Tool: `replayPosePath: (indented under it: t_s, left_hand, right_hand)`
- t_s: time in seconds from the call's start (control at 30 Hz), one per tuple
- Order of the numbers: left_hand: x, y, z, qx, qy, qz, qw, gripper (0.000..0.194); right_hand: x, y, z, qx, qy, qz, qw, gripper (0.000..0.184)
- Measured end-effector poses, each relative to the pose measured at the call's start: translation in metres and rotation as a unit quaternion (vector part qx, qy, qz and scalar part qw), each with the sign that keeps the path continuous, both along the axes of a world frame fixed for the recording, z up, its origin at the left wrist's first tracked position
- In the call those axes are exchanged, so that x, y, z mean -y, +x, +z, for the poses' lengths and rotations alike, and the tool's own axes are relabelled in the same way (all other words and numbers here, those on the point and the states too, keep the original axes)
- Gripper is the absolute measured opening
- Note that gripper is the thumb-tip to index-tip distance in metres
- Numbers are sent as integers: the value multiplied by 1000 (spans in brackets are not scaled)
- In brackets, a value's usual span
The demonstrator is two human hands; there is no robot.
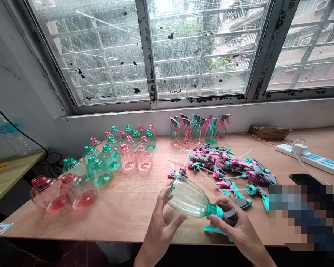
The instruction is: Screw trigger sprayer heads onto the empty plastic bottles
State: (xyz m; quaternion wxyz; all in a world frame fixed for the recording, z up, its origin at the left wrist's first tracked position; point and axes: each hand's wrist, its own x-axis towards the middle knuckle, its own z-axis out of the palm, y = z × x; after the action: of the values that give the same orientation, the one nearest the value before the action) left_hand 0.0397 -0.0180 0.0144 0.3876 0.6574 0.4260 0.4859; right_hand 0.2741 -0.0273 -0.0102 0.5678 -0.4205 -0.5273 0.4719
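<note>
A clear green spray bottle (187, 196) lies tilted on its side in the air above the table's front edge, its base toward the left. My left hand (165, 218) cups the base end, fingers behind and thumb below. At the neck, my right hand (235, 218) pinches the turquoise collar of the grey and turquoise spray head (228, 216), which sits on the bottle's mouth. The trigger points down toward the table. Just beyond the hands lies a heap of loose pink, turquoise and grey spray heads (225, 163) with thin white tubes.
Open pink and green bottles (108, 155) stand in rows on the left of the wooden table (122, 218). Several bottles with spray heads (199, 129) stand by the wall. A power strip (311, 159), a phone (306, 180) and a brown package (269, 131) lie right.
</note>
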Motion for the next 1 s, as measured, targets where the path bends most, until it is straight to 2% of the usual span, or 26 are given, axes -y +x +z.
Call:
replayPosePath:
  t_s: [0.4, 0.7, 1.0]
  left_hand:
    - [-5, 0, -2, -23, 41, 14, 999, 60]
    - [0, -1, -1, -16, -1, -2, 1000, 71]
    - [-2, 0, 0, 16, -22, -8, 1000, 61]
  right_hand:
    - [1, -1, 3, -7, -9, -8, 1000, 27]
    - [-1, 1, -2, 2, 13, -8, 1000, 27]
    - [3, 1, 4, 20, 3, 9, 1000, 26]
